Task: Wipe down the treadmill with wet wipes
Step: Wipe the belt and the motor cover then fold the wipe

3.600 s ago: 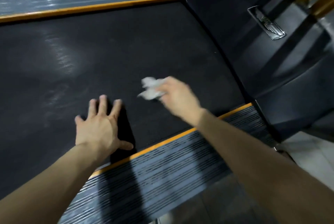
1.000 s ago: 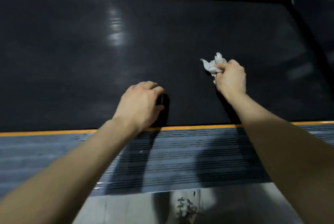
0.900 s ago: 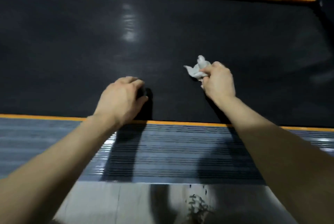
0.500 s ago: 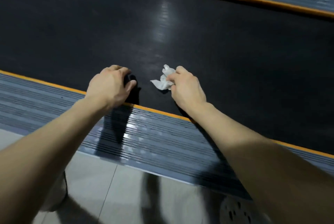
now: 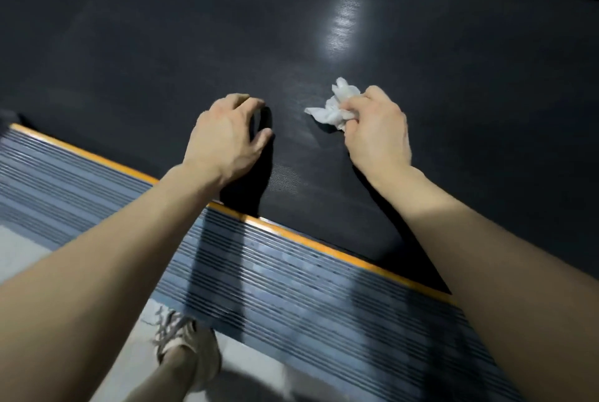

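On one black treadmill belt [image 5: 162, 45], the right hand [image 5: 377, 132] is pinching one crumpled wet wipe [image 5: 335, 106] while the left hand [image 5: 227, 139] is bracing, fingers curled on nothing.

A pale, smooth floor [image 5: 22, 259] is showing in the lower left corner, running alongside the ribbed near edge of the treadmill [image 5: 291, 298]. It is looking light grey and faintly glossy, with its detail blurring. Toward the bottom middle, a broad soft shadow [image 5: 259, 385] is darkening the floor. Light is glinting off the dark surface farther away as a bright, streaked glare [image 5: 342, 25]. Dark shadow bands are lying across the ribbed edge and reaching toward the floor.
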The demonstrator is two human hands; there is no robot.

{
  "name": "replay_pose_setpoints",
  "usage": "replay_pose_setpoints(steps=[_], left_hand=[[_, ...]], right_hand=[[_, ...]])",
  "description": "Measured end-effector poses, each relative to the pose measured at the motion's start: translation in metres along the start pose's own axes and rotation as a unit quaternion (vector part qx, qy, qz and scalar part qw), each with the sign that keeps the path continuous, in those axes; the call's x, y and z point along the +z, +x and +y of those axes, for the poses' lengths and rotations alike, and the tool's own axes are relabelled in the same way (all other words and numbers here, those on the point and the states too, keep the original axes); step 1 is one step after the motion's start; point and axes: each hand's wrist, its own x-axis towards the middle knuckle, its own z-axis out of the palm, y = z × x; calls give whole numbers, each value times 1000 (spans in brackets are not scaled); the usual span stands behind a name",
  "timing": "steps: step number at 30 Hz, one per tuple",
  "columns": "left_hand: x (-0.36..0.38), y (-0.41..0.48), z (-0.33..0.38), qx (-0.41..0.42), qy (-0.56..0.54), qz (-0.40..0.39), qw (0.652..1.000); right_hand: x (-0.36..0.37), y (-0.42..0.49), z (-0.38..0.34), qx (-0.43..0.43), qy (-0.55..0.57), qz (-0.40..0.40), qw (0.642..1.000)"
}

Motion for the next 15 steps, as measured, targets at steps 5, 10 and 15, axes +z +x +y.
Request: replay_pose_setpoints(steps=[5,10,15], left_hand=[[-34,17,-90,-10,16,-48,999],[-73,63,-191,-16,48,-121,991],[-102,113,-272,-13,148,-257,955]], right_hand=[[39,22,-83,4,34,-18,999],[86,46,-167,25,52,-27,998],[121,74,-211,68,26,-3,997]])
